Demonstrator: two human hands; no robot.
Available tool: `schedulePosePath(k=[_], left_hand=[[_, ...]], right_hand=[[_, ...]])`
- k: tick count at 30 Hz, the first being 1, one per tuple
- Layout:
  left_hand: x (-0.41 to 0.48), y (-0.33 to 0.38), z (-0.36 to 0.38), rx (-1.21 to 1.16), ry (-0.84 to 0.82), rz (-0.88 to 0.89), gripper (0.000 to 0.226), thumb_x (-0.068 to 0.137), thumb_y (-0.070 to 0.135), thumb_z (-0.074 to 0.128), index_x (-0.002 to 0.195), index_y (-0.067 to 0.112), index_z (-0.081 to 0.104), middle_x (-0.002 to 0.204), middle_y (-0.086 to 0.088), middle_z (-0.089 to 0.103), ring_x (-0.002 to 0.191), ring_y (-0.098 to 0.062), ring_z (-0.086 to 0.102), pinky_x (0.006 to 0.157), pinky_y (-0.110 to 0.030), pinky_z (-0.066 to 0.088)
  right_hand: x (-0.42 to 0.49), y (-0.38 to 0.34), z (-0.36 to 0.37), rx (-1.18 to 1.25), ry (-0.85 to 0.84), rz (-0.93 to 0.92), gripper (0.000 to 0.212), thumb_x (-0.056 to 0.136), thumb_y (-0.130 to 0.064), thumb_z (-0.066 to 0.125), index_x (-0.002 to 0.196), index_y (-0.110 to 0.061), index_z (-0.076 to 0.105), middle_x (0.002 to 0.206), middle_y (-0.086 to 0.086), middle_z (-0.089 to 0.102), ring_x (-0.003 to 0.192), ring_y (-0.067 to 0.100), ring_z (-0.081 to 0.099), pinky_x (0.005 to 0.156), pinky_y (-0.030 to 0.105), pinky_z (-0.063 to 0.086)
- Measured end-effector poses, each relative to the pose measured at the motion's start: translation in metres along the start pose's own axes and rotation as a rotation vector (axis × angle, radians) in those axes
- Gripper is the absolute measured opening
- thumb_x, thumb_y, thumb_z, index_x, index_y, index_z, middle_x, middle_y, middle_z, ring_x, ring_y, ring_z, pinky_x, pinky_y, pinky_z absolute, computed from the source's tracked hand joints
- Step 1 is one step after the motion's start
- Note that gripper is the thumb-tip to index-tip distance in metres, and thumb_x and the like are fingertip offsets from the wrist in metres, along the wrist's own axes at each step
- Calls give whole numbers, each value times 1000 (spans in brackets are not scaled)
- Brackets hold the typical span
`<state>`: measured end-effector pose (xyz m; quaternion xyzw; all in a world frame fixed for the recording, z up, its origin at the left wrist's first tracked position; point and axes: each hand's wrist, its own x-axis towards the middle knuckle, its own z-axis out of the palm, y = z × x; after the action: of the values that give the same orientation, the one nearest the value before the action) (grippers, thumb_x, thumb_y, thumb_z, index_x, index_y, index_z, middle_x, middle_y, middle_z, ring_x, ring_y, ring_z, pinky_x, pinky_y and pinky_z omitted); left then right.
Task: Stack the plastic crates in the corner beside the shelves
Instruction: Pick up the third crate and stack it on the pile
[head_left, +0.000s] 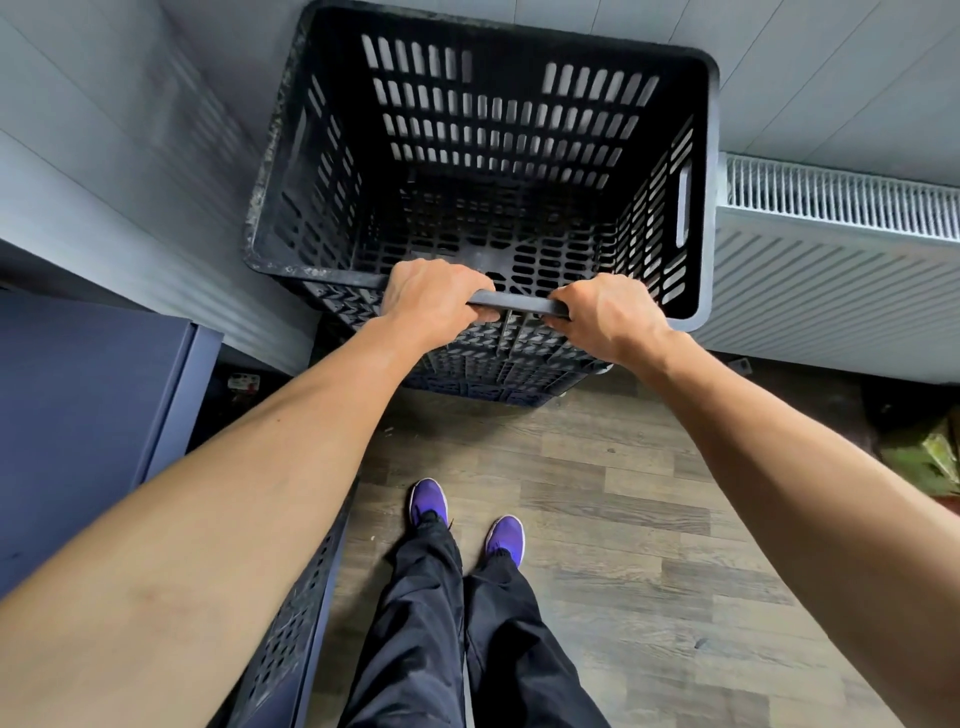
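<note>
A deep black plastic crate (493, 119), slotted on every wall and scuffed along its rim, stands in the wall corner on top of a lower crate (483, 387), beside a white radiator (831, 270). The person's left hand (431, 299) and right hand (608, 317) grip its near rim, close together.

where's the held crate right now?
Head view, upper centre: the black crate is in the wall corner, radiator to its right, with the left hand and right hand gripping its near rim.
</note>
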<state>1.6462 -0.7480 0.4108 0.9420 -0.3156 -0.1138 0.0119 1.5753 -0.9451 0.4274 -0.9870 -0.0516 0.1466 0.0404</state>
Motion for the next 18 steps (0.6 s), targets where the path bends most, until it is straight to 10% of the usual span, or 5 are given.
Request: schedulePosePath(k=[13,18], left_hand=[[14,-1,4,25,125,36,24,94,53,50,100,33,62,81,6,65,76,-21,61,62,-31,40],[10,-10,11,-67,159,46,36,89,51,59,118,30,63,99,4,70,98,-23,62,92,-38,39]], right_hand=[[16,13,4,-53,76,15,27,95,-47,53,93,-22,63,68,-2,52,63,26,48,58,33,40],[15,8,7,-63,59,34,28,94,-50,50,91,-25,62,69,-2,57,64,29,58,57,33,42]])
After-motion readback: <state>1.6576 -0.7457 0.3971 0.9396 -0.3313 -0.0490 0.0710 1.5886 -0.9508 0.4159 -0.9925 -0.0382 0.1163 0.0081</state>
